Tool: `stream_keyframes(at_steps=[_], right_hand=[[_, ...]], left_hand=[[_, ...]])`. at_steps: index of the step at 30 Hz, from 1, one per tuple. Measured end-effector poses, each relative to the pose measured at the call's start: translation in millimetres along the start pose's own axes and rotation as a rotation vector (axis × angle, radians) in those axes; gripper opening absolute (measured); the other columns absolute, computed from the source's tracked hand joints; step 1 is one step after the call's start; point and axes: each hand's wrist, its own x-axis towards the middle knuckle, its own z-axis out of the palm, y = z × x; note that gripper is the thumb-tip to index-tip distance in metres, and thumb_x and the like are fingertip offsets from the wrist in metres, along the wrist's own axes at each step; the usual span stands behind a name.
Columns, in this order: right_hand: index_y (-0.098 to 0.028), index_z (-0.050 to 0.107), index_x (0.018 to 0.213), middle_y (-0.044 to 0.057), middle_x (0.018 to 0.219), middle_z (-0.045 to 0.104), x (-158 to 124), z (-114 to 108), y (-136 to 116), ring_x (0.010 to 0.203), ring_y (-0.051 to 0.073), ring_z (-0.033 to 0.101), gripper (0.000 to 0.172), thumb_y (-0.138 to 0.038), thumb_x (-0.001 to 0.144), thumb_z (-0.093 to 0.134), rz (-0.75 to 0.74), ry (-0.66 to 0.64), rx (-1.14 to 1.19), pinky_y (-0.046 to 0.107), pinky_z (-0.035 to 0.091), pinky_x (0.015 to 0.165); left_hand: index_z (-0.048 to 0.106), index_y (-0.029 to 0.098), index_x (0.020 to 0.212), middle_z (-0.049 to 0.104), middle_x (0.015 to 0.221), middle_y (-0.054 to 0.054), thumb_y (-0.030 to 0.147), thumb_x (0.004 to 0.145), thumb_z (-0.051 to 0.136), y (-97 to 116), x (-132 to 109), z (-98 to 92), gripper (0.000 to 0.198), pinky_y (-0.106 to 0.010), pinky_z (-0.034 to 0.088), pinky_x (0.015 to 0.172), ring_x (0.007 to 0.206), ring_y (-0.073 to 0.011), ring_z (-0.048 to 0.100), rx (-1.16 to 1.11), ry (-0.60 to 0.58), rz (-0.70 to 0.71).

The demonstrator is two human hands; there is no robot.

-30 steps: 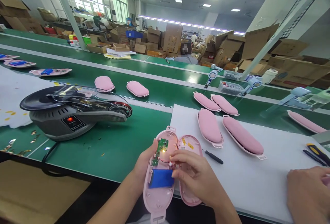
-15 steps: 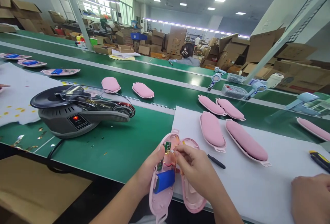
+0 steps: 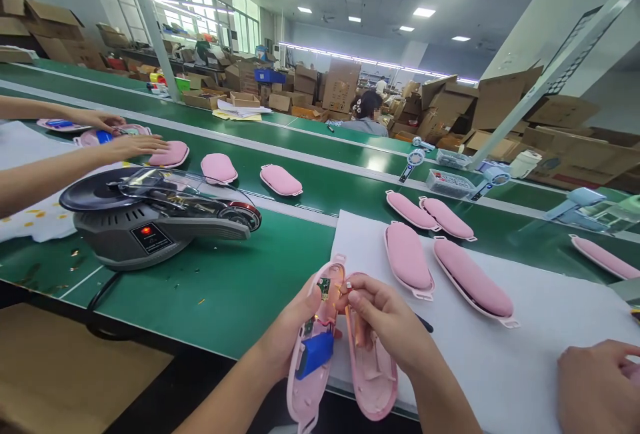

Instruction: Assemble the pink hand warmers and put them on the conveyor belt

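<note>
My left hand grips the left half of an opened pink shell, which holds a blue battery and a small green circuit board. Over the right half of the shell, my right hand has its fingers pinched together by the wires near the board. What the fingers pinch is too small to make out. Both halves are tilted up toward each other above the table's near edge.
A grey tape dispenser stands to the left on the green belt. Several closed pink shells lie on the white sheet and belt. A co-worker's hands reach in at left; another person's hand sits at lower right.
The two shell halves have been folded closer together and raised. A co-worker's arms have come in at the left and set a pink shell on the belt.
</note>
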Motion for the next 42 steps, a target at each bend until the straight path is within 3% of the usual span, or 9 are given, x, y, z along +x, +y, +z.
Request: stream_keyframes(at_steps=[4, 6, 9, 13, 17, 22, 26, 32, 42], right_hand=[[-0.015, 0.065, 0.080, -0.003, 0.052, 0.056, -0.5, -8.4, -4.9, 0.042, 0.007, 0.050, 0.043, -0.058, 0.080, 0.060, -0.011, -0.057, -0.063, 0.019, 0.038, 0.043], [-0.015, 0.067, 0.074, -0.003, 0.050, 0.055, -0.1, -9.3, -7.7, 0.042, 0.007, 0.050, 0.040, -0.055, 0.077, 0.065, 0.008, -0.091, -0.073, 0.019, 0.036, 0.042], [-0.015, 0.066, 0.065, -0.003, 0.050, 0.055, 1.9, -7.1, -11.0, 0.041, 0.007, 0.046, 0.036, -0.050, 0.069, 0.073, 0.047, -0.112, -0.072, 0.019, 0.031, 0.040], [-0.016, 0.062, 0.060, -0.004, 0.050, 0.051, 3.0, -0.6, -15.5, 0.041, 0.005, 0.040, 0.027, -0.040, 0.071, 0.070, 0.065, -0.072, -0.105, 0.019, 0.029, 0.041], [-0.017, 0.063, 0.064, -0.004, 0.055, 0.049, 0.0, 6.0, -20.1, 0.050, 0.006, 0.043, 0.019, -0.030, 0.077, 0.058, 0.033, -0.036, -0.193, 0.018, 0.033, 0.048], [-0.018, 0.051, 0.059, -0.006, 0.058, 0.043, -0.9, 11.4, -21.9, 0.050, 0.006, 0.038, 0.017, -0.022, 0.076, 0.050, 0.025, 0.066, -0.315, 0.019, 0.030, 0.045], [-0.019, 0.051, 0.059, -0.006, 0.053, 0.042, -1.3, 15.5, -23.4, 0.047, 0.007, 0.035, 0.018, -0.019, 0.075, 0.044, 0.001, 0.083, -0.403, 0.020, 0.028, 0.045], [-0.019, 0.047, 0.055, -0.004, 0.051, 0.045, -6.6, 23.1, -24.3, 0.050, 0.009, 0.033, 0.024, -0.016, 0.078, 0.043, -0.105, 0.174, -0.620, 0.024, 0.023, 0.050], [-0.019, 0.043, 0.055, -0.003, 0.054, 0.048, -6.3, 25.0, -19.2, 0.055, 0.011, 0.035, 0.026, -0.010, 0.079, 0.043, -0.243, 0.234, -0.774, 0.025, 0.021, 0.054]], left_hand=[[0.053, 0.024, 0.130, 0.067, 0.090, -0.006, 0.050, 0.077, 0.067, 0.7, 1.2, -2.3, 0.060, -0.025, 0.044, 0.064, 0.070, -0.0143, 0.059, 0.121, 0.004, 0.033], [0.054, 0.023, 0.129, 0.066, 0.083, -0.005, 0.053, 0.076, 0.067, 1.0, 2.1, -2.5, 0.062, -0.027, 0.044, 0.065, 0.070, -0.0159, 0.060, 0.153, -0.033, 0.046], [0.053, 0.024, 0.130, 0.067, 0.090, -0.007, 0.051, 0.077, 0.067, 1.8, 2.4, -2.6, 0.061, -0.029, 0.044, 0.069, 0.076, -0.0186, 0.062, 0.158, -0.090, 0.064], [0.054, 0.023, 0.130, 0.068, 0.086, -0.006, 0.050, 0.076, 0.069, 3.0, 1.7, -2.1, 0.062, -0.027, 0.043, 0.067, 0.075, -0.0177, 0.062, 0.197, -0.072, 0.085], [0.050, 0.024, 0.134, 0.068, 0.089, -0.006, 0.052, 0.077, 0.066, 4.5, 0.1, 0.8, 0.065, -0.029, 0.044, 0.069, 0.072, -0.0165, 0.060, 0.140, -0.075, 0.072], [0.049, 0.022, 0.135, 0.067, 0.082, -0.005, 0.057, 0.074, 0.066, 6.2, -1.3, 2.7, 0.072, -0.026, 0.042, 0.066, 0.073, -0.0163, 0.059, 0.233, -0.045, 0.069], [0.047, 0.022, 0.136, 0.067, 0.078, -0.004, 0.058, 0.077, 0.063, 4.8, -0.5, 2.6, 0.071, -0.026, 0.041, 0.067, 0.070, -0.0154, 0.058, 0.232, -0.061, 0.092], [0.050, 0.025, 0.133, 0.065, 0.111, -0.008, 0.062, 0.070, 0.065, 4.5, 1.3, 4.3, 0.075, -0.025, 0.043, 0.071, 0.088, -0.0189, 0.059, 0.226, -0.069, 0.103], [0.041, 0.026, 0.140, 0.064, 0.118, -0.010, 0.070, 0.073, 0.055, 4.5, 3.1, 3.7, 0.082, -0.030, 0.044, 0.079, 0.098, -0.0236, 0.061, 0.282, -0.099, 0.059]])
